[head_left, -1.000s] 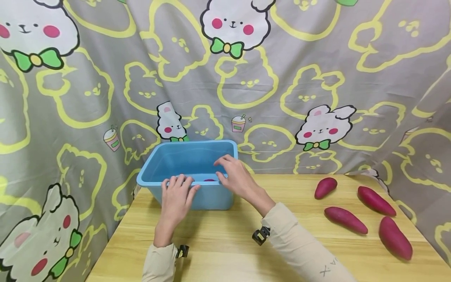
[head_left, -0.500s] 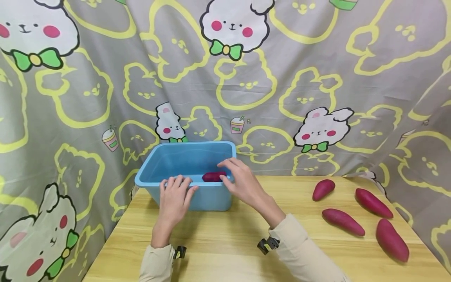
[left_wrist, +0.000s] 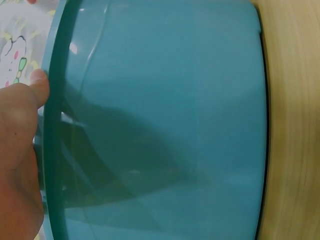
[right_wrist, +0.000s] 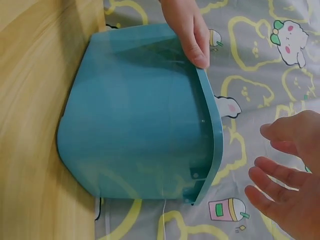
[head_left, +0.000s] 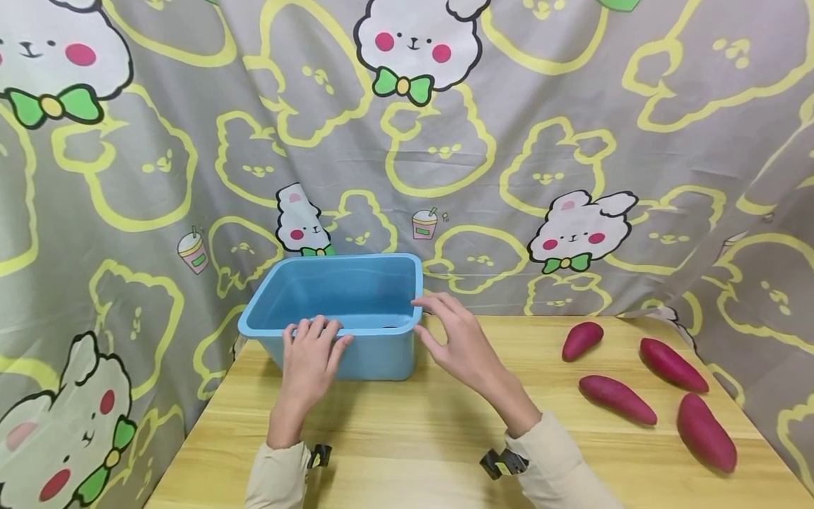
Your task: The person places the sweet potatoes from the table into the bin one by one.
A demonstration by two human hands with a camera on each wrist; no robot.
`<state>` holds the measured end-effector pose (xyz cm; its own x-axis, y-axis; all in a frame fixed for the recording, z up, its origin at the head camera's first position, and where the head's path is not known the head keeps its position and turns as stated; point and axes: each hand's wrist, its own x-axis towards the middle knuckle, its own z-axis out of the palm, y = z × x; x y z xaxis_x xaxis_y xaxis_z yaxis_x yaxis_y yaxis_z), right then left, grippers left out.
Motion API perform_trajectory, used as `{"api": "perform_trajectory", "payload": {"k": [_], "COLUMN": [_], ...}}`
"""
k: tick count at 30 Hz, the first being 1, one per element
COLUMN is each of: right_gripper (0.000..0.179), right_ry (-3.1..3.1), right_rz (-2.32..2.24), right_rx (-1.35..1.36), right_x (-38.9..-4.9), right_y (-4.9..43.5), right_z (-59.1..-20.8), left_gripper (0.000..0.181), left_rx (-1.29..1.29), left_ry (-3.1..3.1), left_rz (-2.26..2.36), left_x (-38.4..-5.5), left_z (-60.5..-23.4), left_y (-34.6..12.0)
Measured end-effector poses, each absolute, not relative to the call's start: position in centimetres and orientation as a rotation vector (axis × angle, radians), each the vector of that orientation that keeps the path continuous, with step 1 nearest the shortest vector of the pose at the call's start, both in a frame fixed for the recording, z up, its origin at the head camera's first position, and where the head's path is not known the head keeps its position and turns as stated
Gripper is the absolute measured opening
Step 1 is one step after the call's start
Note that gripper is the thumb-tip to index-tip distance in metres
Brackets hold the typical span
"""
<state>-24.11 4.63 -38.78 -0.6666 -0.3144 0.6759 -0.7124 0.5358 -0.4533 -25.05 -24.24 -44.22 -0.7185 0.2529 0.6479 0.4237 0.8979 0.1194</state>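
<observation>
A blue plastic bin [head_left: 375, 357] stands on the table. My left hand [head_left: 311, 357] holds its front rim, the fingers bent over the edge and the thumb on the near side; the left wrist view shows the thumb [left_wrist: 40, 85] right at the rim. My right hand [head_left: 459, 346] is at the bin's right end with fingers spread and nothing in them; the right wrist view also has this hand [right_wrist: 287, 175] apart from the bin. Only a thin dark sliver of a purple sweet potato shows low inside the bin, the rest hidden behind the front wall.
Several purple sweet potatoes lie on the right of the wooden table [head_left: 413, 438], the nearest sweet potato [head_left: 706, 433] close to the right edge. A patterned curtain [head_left: 470, 162] hangs behind and at both sides.
My right hand has let go of a sweet potato inside the bin and drawn back to the right, out over the rim. The sweet potato has sunk from sight. My left hand stays at the rim.
</observation>
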Motion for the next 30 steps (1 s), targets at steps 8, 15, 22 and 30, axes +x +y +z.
{"api": "perform_trajectory", "payload": {"k": [8, 15, 22, 30], "right_gripper": [0.038, 0.043, 0.048, 0.045], "right_ry": [-2.285, -2.274, -2.269, -2.268], "right_rz": [1.018, 1.048, 1.063, 1.062], "right_rx": [0.756, 0.720, 0.695, 0.674], "right_x": [-23.2, -22.7, -22.3, -22.6], "right_y": [6.3, 7.5, 8.9, 10.0], "right_z": [-40.4, -42.1, -44.0, -45.0], "left_gripper": [0.022, 0.024, 0.023, 0.022], "left_rx": [-0.483, -0.471, -0.472, -0.472], "left_ry": [-2.409, -2.404, -2.414, -2.404], "left_rz": [-0.343, -0.337, -0.337, -0.337], "left_x": [-25.1, -25.2, -24.8, -25.1], "left_z": [-44.3, -44.3, -44.6, -44.4], "left_y": [-24.1, -24.0, -24.0, -24.1]}}
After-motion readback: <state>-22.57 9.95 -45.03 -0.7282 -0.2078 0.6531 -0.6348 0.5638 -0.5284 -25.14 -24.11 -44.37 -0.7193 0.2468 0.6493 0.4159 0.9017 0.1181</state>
